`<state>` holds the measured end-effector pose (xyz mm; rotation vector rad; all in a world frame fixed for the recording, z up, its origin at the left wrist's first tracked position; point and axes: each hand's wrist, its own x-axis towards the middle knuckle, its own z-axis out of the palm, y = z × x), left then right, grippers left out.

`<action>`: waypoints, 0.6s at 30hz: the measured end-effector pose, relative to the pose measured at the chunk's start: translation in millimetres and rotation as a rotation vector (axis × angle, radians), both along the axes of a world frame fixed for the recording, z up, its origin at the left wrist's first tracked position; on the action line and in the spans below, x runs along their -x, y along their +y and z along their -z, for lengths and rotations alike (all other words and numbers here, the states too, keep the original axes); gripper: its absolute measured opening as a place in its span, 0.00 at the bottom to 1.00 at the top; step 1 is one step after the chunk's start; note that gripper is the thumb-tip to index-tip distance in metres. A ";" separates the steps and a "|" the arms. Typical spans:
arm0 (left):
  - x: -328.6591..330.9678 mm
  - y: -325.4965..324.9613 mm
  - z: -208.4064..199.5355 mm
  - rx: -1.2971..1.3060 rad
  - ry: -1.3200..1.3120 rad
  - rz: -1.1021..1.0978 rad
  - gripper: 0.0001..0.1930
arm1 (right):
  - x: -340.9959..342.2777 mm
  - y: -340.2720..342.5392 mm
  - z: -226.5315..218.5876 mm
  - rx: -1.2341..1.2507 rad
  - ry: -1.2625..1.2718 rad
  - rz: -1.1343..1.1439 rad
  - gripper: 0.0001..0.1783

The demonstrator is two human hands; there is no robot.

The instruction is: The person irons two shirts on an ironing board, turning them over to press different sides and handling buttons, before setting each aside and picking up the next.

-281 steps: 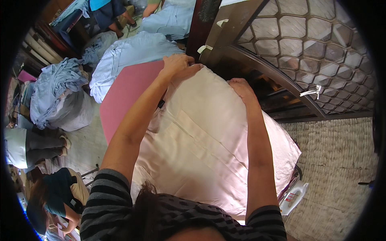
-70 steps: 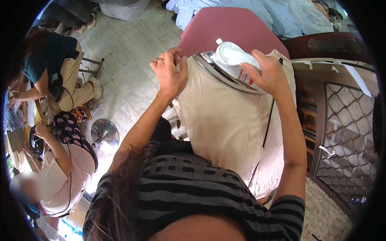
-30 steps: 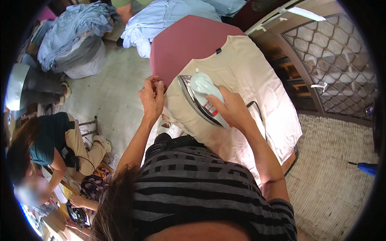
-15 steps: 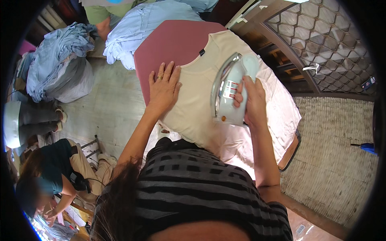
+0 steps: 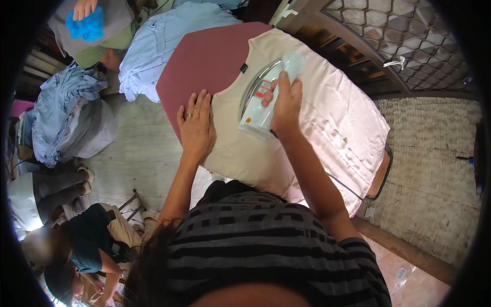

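Observation:
A cream shirt (image 5: 230, 110) lies spread over the ironing board (image 5: 192, 61), whose bare maroon cover shows at the far end. My right hand (image 5: 287, 105) is wrapped round the handle of a pale clothes iron (image 5: 261, 110). The iron rests over the shirt just below the neckline, tilted toward the upper right. Flat on the shirt's left edge lies my left hand (image 5: 198, 125), its fingers stretched out and a ring on one of them. A small dark label (image 5: 244, 67) sits at the neckline.
Light blue cloth (image 5: 153, 46) is heaped beyond the board, with another bundle (image 5: 69, 115) at the left. A person holding something blue (image 5: 84, 24) stands at the far left; others are at the lower left (image 5: 87, 240). A lattice metal door (image 5: 378, 30) borders the right.
The iron in my right hand has moved left across the shirt, closer to the neckline and my left hand. The left hand still lies flat. The view has shifted slightly.

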<state>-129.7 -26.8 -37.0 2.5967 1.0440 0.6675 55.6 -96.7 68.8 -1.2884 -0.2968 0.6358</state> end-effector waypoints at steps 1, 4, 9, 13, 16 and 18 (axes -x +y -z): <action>-0.9 -1.1 -1.5 0.007 0.012 0.003 0.26 | -2.9 2.1 -0.7 -0.011 0.015 0.030 0.15; 2.0 -0.8 -3.9 0.020 0.035 -0.006 0.26 | 10.4 -2.6 -3.6 -0.006 0.043 0.029 0.15; -0.2 3.3 -2.8 -0.008 0.031 0.007 0.27 | 0.5 4.8 0.1 -0.071 0.022 0.027 0.14; -0.5 2.3 -2.7 0.012 0.056 -0.014 0.27 | -0.3 5.7 6.1 -0.029 0.028 0.012 0.13; -4.8 -0.2 3.4 -0.003 0.031 -0.009 0.27 | -0.7 2.3 14.8 -0.076 0.039 0.037 0.13; -7.3 2.1 -0.4 -0.005 0.061 -0.004 0.27 | -8.1 13.7 13.1 -0.065 0.026 0.075 0.13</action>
